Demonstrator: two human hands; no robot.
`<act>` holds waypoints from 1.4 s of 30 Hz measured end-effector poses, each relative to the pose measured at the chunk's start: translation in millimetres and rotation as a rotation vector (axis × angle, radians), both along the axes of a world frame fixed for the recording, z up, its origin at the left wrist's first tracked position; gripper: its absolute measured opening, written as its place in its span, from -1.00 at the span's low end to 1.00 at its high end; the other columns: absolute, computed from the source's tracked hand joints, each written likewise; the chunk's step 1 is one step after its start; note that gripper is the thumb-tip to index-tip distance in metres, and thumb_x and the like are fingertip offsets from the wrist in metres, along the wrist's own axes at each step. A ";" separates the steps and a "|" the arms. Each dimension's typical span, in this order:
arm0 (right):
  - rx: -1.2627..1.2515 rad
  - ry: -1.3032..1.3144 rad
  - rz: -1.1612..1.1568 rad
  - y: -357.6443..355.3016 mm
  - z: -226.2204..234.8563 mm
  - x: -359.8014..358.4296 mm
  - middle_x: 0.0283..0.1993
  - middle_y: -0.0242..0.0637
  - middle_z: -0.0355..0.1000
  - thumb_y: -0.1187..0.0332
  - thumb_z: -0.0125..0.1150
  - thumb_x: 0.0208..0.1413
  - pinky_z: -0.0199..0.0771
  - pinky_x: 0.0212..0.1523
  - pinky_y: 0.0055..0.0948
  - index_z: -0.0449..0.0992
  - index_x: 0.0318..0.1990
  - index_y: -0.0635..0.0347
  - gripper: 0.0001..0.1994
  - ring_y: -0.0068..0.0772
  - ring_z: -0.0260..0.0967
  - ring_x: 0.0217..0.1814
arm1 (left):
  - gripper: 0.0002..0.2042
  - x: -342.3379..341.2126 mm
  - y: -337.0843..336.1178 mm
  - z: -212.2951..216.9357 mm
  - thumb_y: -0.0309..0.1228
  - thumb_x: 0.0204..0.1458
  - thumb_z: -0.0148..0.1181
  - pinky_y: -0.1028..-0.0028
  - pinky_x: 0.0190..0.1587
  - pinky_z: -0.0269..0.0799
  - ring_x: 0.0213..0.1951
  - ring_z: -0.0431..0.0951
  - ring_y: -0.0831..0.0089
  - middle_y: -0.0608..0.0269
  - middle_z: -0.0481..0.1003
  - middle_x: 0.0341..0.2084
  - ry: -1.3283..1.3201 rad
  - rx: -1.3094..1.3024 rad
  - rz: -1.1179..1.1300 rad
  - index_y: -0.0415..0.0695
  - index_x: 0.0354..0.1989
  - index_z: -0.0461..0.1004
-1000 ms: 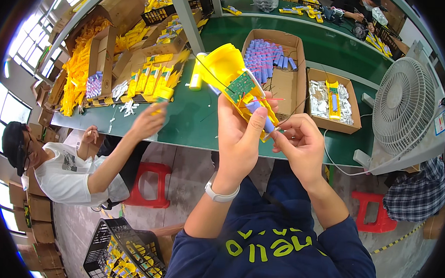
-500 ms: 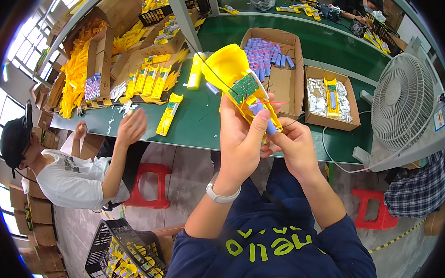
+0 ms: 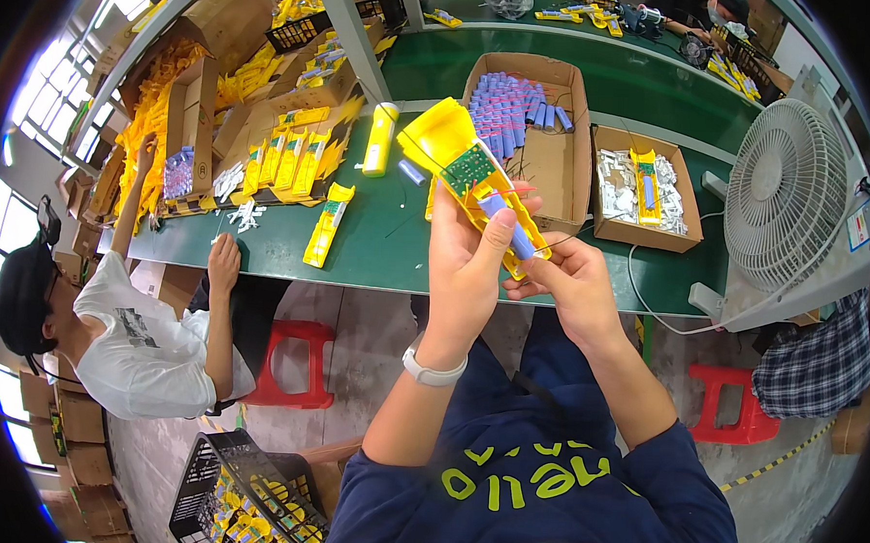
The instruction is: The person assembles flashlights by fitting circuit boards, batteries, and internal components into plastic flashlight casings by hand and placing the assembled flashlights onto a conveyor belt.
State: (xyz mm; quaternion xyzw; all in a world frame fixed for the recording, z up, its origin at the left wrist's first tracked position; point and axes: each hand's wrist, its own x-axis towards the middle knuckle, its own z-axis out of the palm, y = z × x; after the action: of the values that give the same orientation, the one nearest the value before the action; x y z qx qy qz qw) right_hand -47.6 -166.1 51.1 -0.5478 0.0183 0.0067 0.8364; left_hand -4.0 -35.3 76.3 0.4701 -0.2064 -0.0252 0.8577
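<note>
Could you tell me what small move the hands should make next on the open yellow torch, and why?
Probably press the blue cell down into the yellow torch shell: the left hand cradles it, the right hand pinches its lower end, and the cell seems only partly seated.

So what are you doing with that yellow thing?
The person's left hand holds up a yellow plastic shell with a green circuit board inside. The right hand pinches at its lower end, by a blue battery. Below is a green workbench with cardboard boxes of parts. A co-worker in a white shirt sits at the left, reaching onto it.
</note>
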 end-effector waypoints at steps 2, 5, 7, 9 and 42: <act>0.007 0.013 -0.005 -5.1 -5.5 6.6 -0.22 -0.12 0.53 0.50 0.16 0.18 0.67 -0.26 -0.44 0.42 -0.06 0.48 -0.77 -0.34 0.59 -0.31 | -0.50 6.1 3.3 -7.4 -0.47 0.25 0.03 0.31 0.12 0.41 0.08 0.48 0.23 -0.04 0.38 0.07 -0.021 0.047 -0.009 -0.23 0.30 0.00; 0.009 0.043 -0.143 -40.5 -15.2 30.2 -0.27 -0.07 0.54 0.51 0.18 0.11 0.67 -0.27 -0.45 0.46 -0.12 0.49 -0.78 -0.30 0.59 -0.32 | -0.28 11.8 6.4 -35.2 -0.49 0.23 0.04 0.38 0.20 0.30 0.19 0.38 0.26 -0.09 0.32 0.16 0.074 0.152 -0.029 -0.26 0.44 -0.27; 0.107 0.010 -0.205 -81.2 -21.1 58.8 -0.27 -0.05 0.54 0.51 0.16 0.10 0.67 -0.26 -0.45 0.46 -0.14 0.48 -0.79 -0.29 0.59 -0.31 | -0.34 12.9 17.6 -55.8 -0.52 0.22 0.04 0.39 0.15 0.35 0.14 0.44 0.27 -0.08 0.35 0.12 0.070 0.261 0.022 -0.28 0.42 -0.16; 0.159 0.033 -0.325 -124.9 -11.3 87.9 -0.24 -0.04 0.54 0.49 0.17 0.09 0.68 -0.24 -0.46 0.43 -0.12 0.47 -0.76 -0.28 0.59 -0.29 | -0.40 21.3 29.4 -76.2 -0.54 0.21 0.03 0.40 0.12 0.38 0.09 0.47 0.27 -0.06 0.38 0.09 0.019 0.368 0.074 -0.29 0.38 -0.07; -0.802 -0.024 -0.670 -221.8 -44.7 333.6 -0.33 -0.19 0.54 0.27 0.24 0.11 0.44 -0.25 -0.42 0.55 -0.24 0.37 -0.73 -0.32 0.49 -0.28 | -0.91 50.5 58.4 -140.8 -0.57 0.10 0.06 0.49 -0.44 0.40 -0.54 0.50 0.44 0.19 0.51 -0.56 -0.141 0.734 0.650 -0.29 -0.41 0.47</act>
State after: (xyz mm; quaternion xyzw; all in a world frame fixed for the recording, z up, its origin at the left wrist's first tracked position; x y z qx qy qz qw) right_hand 286.0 -387.9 6.3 -0.7892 0.1843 -0.2749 0.5173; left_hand 46.5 23.1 -64.5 0.7819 -0.0843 0.2045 0.5829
